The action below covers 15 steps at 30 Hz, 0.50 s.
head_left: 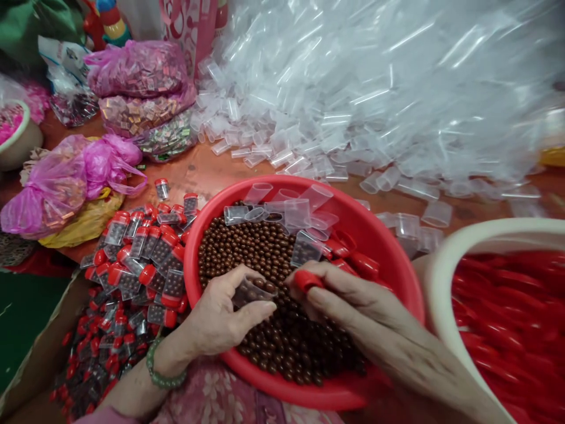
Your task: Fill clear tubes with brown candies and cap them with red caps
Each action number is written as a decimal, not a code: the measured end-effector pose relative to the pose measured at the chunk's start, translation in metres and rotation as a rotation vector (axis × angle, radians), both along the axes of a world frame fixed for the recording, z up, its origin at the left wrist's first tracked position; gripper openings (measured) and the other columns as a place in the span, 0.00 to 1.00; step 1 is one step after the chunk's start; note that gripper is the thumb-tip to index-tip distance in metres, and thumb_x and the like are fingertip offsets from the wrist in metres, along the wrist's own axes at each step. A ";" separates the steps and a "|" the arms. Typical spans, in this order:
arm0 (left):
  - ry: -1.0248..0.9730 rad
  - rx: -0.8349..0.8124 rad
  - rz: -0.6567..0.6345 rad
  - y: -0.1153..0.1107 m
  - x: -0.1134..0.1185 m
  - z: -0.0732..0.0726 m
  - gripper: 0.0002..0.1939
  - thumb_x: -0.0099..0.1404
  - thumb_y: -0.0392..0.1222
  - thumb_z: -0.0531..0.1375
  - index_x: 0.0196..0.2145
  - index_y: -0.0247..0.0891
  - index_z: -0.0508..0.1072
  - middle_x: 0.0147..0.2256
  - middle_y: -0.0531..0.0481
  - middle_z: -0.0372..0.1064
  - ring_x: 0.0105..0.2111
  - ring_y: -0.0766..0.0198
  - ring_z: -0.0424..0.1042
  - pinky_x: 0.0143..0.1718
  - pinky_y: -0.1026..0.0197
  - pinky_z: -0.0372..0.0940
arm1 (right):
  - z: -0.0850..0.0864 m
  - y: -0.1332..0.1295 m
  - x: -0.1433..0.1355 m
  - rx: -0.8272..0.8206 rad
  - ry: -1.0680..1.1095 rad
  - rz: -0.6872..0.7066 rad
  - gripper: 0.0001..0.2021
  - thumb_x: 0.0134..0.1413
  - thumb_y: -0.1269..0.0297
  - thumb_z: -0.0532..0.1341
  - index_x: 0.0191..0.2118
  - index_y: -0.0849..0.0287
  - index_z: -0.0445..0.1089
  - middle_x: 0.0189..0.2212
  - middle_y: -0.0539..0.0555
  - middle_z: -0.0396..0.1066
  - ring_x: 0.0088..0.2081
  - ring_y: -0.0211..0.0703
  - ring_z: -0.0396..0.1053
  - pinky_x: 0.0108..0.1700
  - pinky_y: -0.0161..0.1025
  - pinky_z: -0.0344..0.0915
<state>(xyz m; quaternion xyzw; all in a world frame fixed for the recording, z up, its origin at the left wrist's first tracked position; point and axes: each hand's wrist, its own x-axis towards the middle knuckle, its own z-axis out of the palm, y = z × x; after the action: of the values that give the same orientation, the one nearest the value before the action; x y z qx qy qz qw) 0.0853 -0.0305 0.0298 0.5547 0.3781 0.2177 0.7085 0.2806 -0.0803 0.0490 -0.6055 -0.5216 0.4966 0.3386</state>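
My left hand [227, 309] is closed round a clear plastic tube [253, 290] with several brown balls inside, its open mouth tilted to the right. Between the thumb and fingers of my right hand [348, 294] is a red cap [308, 280], a short gap away from the tube. Both hands are over a red basin [392, 244] holding a heap of small glossy brown balls [247, 247]. More empty clear tubes [296, 213] and red caps [364, 265] lie on the balls at the basin's far and right sides.
Capped, filled tubes [150, 253] are heaped at left, spilling down into a box. A huge pile of clear tubes [375, 106] covers the table's back. At right stands a white tub [445, 259] of red caps. Pink bags [136, 68] sit at back left.
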 end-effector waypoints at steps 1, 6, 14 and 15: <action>-0.005 0.000 0.039 0.001 0.001 0.000 0.07 0.60 0.40 0.63 0.35 0.37 0.69 0.28 0.54 0.67 0.28 0.69 0.65 0.31 0.66 0.61 | 0.000 0.002 -0.002 -0.024 0.016 0.059 0.15 0.61 0.49 0.57 0.31 0.54 0.70 0.29 0.53 0.68 0.31 0.42 0.68 0.31 0.36 0.69; -0.037 -0.041 0.142 0.002 0.004 -0.003 0.10 0.56 0.41 0.66 0.33 0.37 0.69 0.33 0.50 0.71 0.33 0.66 0.69 0.37 0.63 0.64 | -0.009 0.005 -0.014 -0.269 0.274 0.029 0.16 0.52 0.50 0.65 0.40 0.55 0.68 0.27 0.48 0.63 0.24 0.35 0.62 0.24 0.32 0.65; 0.021 -0.096 0.217 0.005 0.007 0.000 0.09 0.57 0.39 0.65 0.32 0.36 0.67 0.29 0.53 0.69 0.30 0.68 0.68 0.36 0.64 0.63 | -0.017 -0.008 -0.012 0.046 0.048 -0.104 0.10 0.50 0.56 0.68 0.33 0.55 0.71 0.34 0.52 0.74 0.36 0.42 0.73 0.37 0.35 0.72; 0.015 -0.106 0.230 0.005 0.007 0.000 0.09 0.56 0.39 0.65 0.32 0.36 0.67 0.29 0.54 0.69 0.30 0.69 0.68 0.36 0.65 0.63 | -0.017 -0.010 -0.010 0.113 -0.008 -0.116 0.08 0.52 0.57 0.67 0.34 0.54 0.72 0.34 0.53 0.75 0.37 0.43 0.74 0.36 0.35 0.73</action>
<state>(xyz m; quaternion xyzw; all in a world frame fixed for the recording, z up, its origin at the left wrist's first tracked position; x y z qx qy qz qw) 0.0927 -0.0252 0.0299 0.4712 0.4554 0.2730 0.7043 0.2710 -0.0906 0.0318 -0.6164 -0.5144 0.4436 0.3984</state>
